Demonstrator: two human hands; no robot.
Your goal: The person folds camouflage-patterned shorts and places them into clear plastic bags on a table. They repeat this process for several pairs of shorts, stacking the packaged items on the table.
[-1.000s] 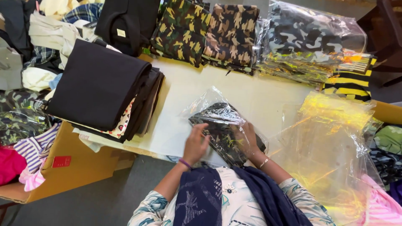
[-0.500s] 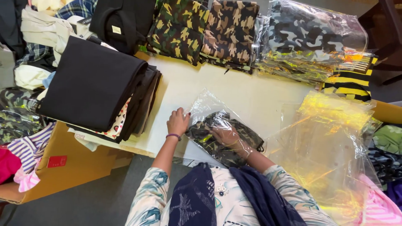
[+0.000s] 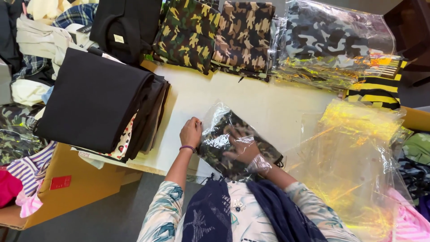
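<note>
A folded dark camouflage garment [image 3: 226, 134] lies on the white table [image 3: 268, 103] inside a clear plastic bag [image 3: 219, 114]. My left hand [image 3: 191, 132] grips the bag's left edge between thumb and fingers. My right hand [image 3: 242, 145] is inside the bag, seen through the plastic, lying flat on the garment with its fingers spread.
A stack of folded black cloth [image 3: 96, 103] sits to the left. Camouflage garments [image 3: 215, 33] and bagged ones [image 3: 336, 40] line the far edge. A heap of empty clear bags [image 3: 358, 157] lies to the right. A cardboard box [image 3: 67, 188] is low left.
My left hand moved from on top of the bagged garment to its left edge. My right hand slid deeper into the bag. The view shifted slightly.
</note>
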